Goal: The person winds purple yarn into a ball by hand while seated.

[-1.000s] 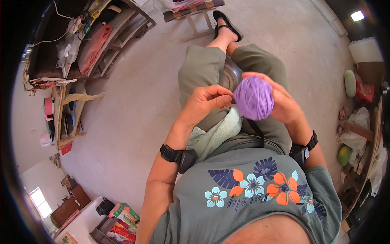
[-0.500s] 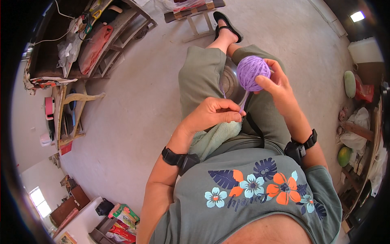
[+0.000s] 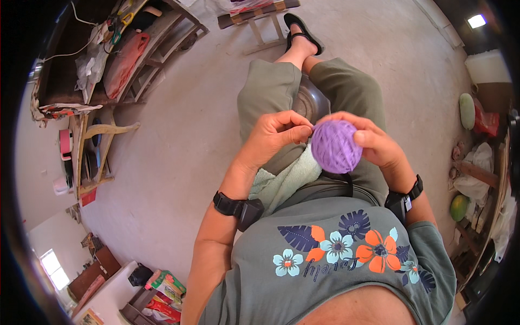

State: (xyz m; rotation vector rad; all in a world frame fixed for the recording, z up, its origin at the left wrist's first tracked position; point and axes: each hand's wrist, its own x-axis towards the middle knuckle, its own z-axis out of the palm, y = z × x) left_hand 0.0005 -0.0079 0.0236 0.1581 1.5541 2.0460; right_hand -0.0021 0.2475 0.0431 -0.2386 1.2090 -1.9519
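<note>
A round ball of purple yarn (image 3: 336,147) hangs over my lap, its surface wound with crossing strands. My right hand (image 3: 374,140) grips it from the right, thumb on its near side and fingers over its far side. Just left of the ball, my left hand (image 3: 284,132) is closed in a pinch on the yarn strand, close to the ball's edge. A pale green towel (image 3: 287,176) lies across my lap below the left hand. Between my knees sits a round metal bowl (image 3: 310,103), partly covered by my hands and legs.
A wooden shelf unit (image 3: 157,49) with bags and scissors stands at the far left. A small wooden stool (image 3: 260,27) is beyond my feet. On the right are a green gourd (image 3: 466,112), a papaya-like fruit (image 3: 459,207) and plastic bags (image 3: 479,162).
The yarn ball has come nearer to my body and down beside my left hand, carried by my right hand. My left hand has risen slightly and moved a little left.
</note>
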